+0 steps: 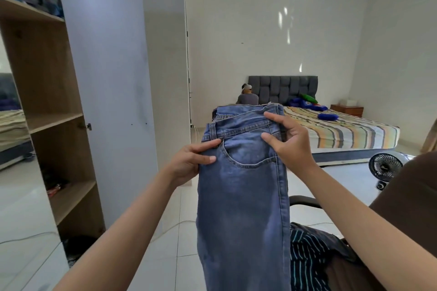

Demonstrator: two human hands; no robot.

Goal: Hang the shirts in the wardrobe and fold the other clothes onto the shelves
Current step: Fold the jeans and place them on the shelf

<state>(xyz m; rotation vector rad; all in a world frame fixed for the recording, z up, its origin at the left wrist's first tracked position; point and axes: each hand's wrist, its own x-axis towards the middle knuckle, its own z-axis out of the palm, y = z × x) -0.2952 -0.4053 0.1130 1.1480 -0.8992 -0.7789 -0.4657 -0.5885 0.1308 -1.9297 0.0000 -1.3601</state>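
A pair of blue jeans (241, 196) hangs lengthwise in front of me, folded leg on leg, waistband up. My left hand (189, 160) pinches the left edge of the jeans near the pocket. My right hand (287, 140) grips the right side by the waistband, thumb and forefinger spread over the denim. The wooden wardrobe (47, 73) stands at the left with its white door (106, 78) swung open. Its top shelf (28, 9) carries a pile of blue and red clothes. The middle shelf (54, 120) looks bare.
A dark striped garment (307, 260) lies on a chair at the lower right, beside brown fabric (406, 196). A black fan (385, 166) stands on the white tiled floor. A bed (343, 130) with striped sheets fills the back right; a person (247, 97) sits by it. Cables run across the floor.
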